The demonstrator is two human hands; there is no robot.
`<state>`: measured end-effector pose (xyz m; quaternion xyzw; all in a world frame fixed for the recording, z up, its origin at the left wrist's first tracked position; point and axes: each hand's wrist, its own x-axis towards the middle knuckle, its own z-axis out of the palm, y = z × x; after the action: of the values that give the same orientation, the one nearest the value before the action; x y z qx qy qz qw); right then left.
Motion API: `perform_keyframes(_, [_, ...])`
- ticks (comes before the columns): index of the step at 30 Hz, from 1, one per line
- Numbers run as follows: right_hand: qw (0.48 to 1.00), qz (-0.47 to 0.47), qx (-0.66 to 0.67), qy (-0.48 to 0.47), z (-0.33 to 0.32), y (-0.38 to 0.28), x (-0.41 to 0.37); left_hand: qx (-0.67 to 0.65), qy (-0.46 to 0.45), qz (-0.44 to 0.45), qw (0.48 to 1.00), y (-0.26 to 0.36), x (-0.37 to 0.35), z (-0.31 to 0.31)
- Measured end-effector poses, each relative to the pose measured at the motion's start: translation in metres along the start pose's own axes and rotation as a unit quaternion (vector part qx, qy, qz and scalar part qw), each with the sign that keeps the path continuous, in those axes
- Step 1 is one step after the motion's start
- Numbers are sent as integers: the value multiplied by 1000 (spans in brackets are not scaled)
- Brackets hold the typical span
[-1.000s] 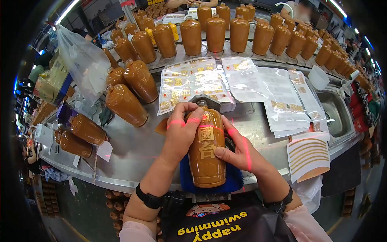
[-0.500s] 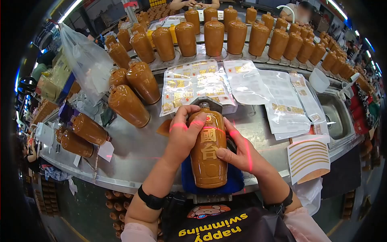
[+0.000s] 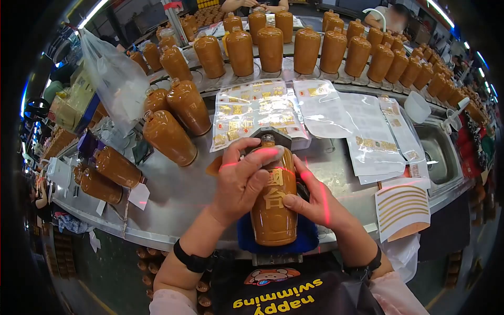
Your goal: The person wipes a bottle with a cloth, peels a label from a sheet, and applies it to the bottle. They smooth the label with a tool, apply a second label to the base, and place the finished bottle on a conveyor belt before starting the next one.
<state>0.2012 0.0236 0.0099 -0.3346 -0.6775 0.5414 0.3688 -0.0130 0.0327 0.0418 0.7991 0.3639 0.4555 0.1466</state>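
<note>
A glossy brown bottle point(image 3: 274, 228) with raised gold characters lies at the near edge of a metal table point(image 3: 173, 205), base toward the wearer and neck pointing away. A blue cloth point(image 3: 308, 239) is under it, likely to cushion the glaze, and a dark metal bracket point(image 3: 282, 137) stands around its neck end, apparently to stop it rolling or sliding.

The person's right hand point(image 3: 317, 205) cups the bottle's right side, its grip closed on the body with the thumb on the front beside the lower character; this seems to steady it. The left hand point(image 3: 237, 184) has its grip spread, fingers laid across the bottle's shoulder, thumb apart from them near the upper character. Red light lines cross the bottle and both hands, perhaps as an alignment guide.

Just beyond the bottle are clear sheets of gold labels point(image 3: 231, 115), probably set there for easy reach. To its right, near the table edge, is a white sheet of curved gold strips point(image 3: 402, 202). Farther beyond, a row of similar bottles point(image 3: 270, 50) stands upright.
</note>
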Motion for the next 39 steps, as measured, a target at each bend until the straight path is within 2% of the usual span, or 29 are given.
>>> perform_keyframes(3, [1000,2,-6,4,0,2,-2,-62,24,-32,997,-12,5,4])
perform_keyframes(4, [1000,3,-7,4,0,3,-1,-151,39,-88,984,-16,5,8])
perform_keyframes(6, [1000,-2,-1,5,1,2,-1,-322,68,-198,924,-18,7,17])
perform_keyframes(7, [1000,-5,2,6,1,2,-1,-380,64,-225,895,-16,10,17])
perform_keyframes(10, [999,15,36,10,-4,8,-2,-470,78,-260,840,-18,6,17])
perform_keyframes(13, [996,21,47,79,-16,4,17,-472,85,-265,836,-12,7,18])
perform_keyframes(16, [997,-8,-15,81,-17,6,41,-461,80,-263,844,-14,7,22])
perform_keyframes(20, [996,30,-25,86,-8,8,56,-447,79,-255,854,-16,6,24])
perform_keyframes(25, [996,33,1,78,-9,5,57,-432,92,-238,865,-20,4,28])
perform_keyframes(26, [997,26,-3,79,-9,4,56,-375,107,-215,895,-19,2,27])
perform_keyframes(28, [984,-42,-138,102,-15,1,50,-255,138,-164,943,-17,-7,23])
perform_keyframes(29, [969,-75,-204,114,-18,-2,47,-186,162,-106,963,-17,-15,22])
perform_keyframes(30, [973,-65,-188,121,-23,-11,45,-82,125,-39,988,-12,-13,9])
perform_keyframes(32, [978,-41,-157,130,-32,-33,48,11,82,10,997,-9,-16,0])
perform_keyframes(36, [971,-79,-183,133,-37,-37,61,30,72,11,997,-11,-5,-2])
perform_keyframes(37, [967,-112,-161,164,-35,-30,61,21,73,7,997,-12,-3,-2])
perform_keyframes(39, [982,-67,-69,165,-33,-28,54,21,68,6,997,-13,0,0])
